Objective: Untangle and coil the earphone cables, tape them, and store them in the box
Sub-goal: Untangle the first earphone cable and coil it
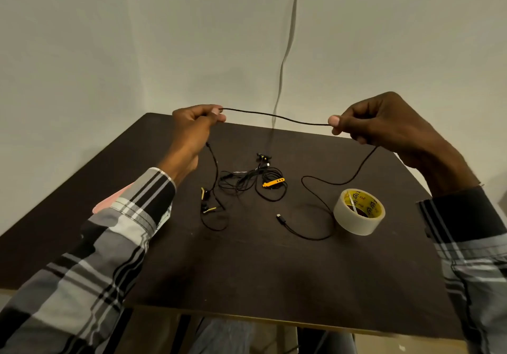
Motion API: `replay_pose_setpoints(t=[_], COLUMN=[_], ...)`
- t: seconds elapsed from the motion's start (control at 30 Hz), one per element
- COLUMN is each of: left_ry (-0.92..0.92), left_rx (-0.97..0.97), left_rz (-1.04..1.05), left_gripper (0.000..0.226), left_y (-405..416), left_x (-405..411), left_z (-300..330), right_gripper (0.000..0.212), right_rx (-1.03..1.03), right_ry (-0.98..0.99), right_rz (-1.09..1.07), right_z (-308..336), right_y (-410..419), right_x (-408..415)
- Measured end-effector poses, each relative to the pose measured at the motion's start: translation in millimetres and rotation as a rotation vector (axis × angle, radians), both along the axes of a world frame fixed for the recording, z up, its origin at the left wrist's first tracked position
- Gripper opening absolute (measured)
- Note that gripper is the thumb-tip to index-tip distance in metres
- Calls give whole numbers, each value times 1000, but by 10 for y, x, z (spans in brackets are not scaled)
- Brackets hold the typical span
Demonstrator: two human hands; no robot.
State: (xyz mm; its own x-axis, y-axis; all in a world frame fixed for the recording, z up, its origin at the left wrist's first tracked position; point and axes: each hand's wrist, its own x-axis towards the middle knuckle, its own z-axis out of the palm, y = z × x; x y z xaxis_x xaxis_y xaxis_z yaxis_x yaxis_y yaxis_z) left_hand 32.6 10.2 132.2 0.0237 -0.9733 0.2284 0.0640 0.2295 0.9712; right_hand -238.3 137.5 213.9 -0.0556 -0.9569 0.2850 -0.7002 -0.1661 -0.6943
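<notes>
A black earphone cable [277, 117] is stretched in the air between both hands above the dark table [247, 271]. My left hand [192, 131] pinches one part of it, and its earbud end [207, 202] hangs down to the table. My right hand [384, 120] pinches the other part; from there the cable drops and loops to its plug [279, 216]. A second tangled black earphone set [255, 180] with an orange clip [273, 182] lies at the table's middle. A roll of tape [358, 211] stands at the right. No box is in view.
The table stands in a corner of pale walls. A grey flat cable [288, 46] hangs down the wall behind it. My knees [225, 337] show under the front edge.
</notes>
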Motion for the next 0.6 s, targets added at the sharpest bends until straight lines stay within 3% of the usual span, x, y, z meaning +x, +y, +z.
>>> replay_pose_setpoints(t=[0.17, 0.3, 0.43, 0.6], left_ry=[-155, -167, -177, -465], left_rx=[-181, -356, -409, -517], left_rz=[-191, -420, -485, -432], left_gripper=[30, 19, 19, 14], left_y=[194, 446, 422, 376], left_x=[-256, -498, -423, -383], left_z=[63, 216, 263, 236], right_gripper=[32, 37, 33, 37], right_rx=[-37, -76, -77, -33], right_ry=[-4, -5, -39, -63], right_rz=[38, 79, 63, 81], right_z=[-58, -181, -212, -238], right_y=[-106, -181, -194, -150], right_x=[243, 502, 491, 504])
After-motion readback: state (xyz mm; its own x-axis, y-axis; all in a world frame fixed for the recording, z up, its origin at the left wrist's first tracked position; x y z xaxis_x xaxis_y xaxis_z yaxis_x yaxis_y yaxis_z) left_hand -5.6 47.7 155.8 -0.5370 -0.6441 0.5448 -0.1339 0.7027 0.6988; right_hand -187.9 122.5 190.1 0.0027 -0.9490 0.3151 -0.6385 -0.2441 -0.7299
